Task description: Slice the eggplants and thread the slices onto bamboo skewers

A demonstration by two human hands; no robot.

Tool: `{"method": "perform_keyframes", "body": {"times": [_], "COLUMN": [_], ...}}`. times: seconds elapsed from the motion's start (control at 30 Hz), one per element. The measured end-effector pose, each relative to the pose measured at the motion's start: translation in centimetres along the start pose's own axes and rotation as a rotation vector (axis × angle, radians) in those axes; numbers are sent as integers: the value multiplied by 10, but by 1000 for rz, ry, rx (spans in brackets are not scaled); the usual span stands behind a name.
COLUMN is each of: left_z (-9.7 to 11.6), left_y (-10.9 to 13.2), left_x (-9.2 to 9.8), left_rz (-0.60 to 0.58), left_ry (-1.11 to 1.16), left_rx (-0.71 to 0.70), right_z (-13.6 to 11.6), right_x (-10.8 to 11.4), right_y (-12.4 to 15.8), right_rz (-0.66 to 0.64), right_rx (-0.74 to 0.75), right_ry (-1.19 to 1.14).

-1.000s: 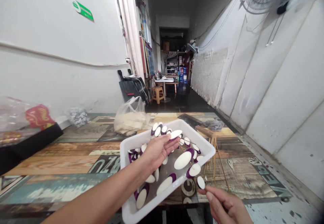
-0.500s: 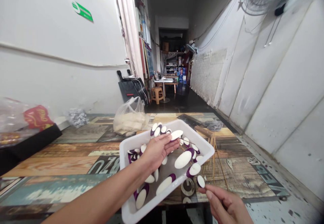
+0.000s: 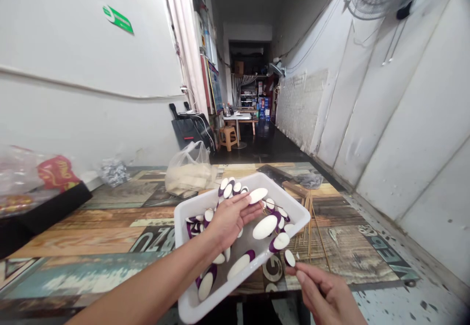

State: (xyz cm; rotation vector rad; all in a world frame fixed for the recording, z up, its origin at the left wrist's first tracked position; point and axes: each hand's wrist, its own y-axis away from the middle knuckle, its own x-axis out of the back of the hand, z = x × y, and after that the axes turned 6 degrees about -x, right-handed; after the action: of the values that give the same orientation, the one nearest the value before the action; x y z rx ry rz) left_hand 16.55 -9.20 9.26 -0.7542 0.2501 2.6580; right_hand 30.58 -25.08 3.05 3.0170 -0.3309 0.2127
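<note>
My left hand [image 3: 235, 216] reaches over a white plastic tub [image 3: 303, 216], its fingers extended and pinching a white oval eggplant slice [image 3: 258, 196] with the thumb. My right hand [image 3: 323, 286] is closed at the tub's near right corner, gripping the end of a skewer that is mostly hidden. Close to its fingertips is a small eggplant slice [image 3: 290, 258]. A purple-edged slice [image 3: 281, 242] and a large slice [image 3: 265, 227] line up beyond it, apparently on the same skewer. More purple-skinned eggplant slices [image 3: 240, 265] lie inside the tub.
Bamboo skewers [image 3: 311, 232] lie on the wood-patterned table [image 3: 110, 217] right of the tub, by a knife-like tool with a wooden handle [image 3: 294, 188] and a grey crumpled bag [image 3: 311, 180]. A clear plastic bag [image 3: 189, 172] stands behind the tub. A black tray [image 3: 44, 217] sits left.
The view has shifted slightly. Both hands keep their grips; the slice in my left hand and the skewered slices have barely moved relative to the tub.
</note>
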Motion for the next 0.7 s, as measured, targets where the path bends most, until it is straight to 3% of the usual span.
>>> {"method": "perform_keyframes", "body": {"times": [0.3, 0.7], "left_z": [2, 2], "left_y": [-1, 0], "left_x": [2, 1], "left_rz": [21, 38], "left_ry": [-21, 14], "left_rx": [49, 96], "right_z": [4, 5], "right_x": [3, 0], "right_y": [-1, 0], "right_rz": [-54, -27], "right_rx": [1, -9], "right_ry": [86, 51]}}
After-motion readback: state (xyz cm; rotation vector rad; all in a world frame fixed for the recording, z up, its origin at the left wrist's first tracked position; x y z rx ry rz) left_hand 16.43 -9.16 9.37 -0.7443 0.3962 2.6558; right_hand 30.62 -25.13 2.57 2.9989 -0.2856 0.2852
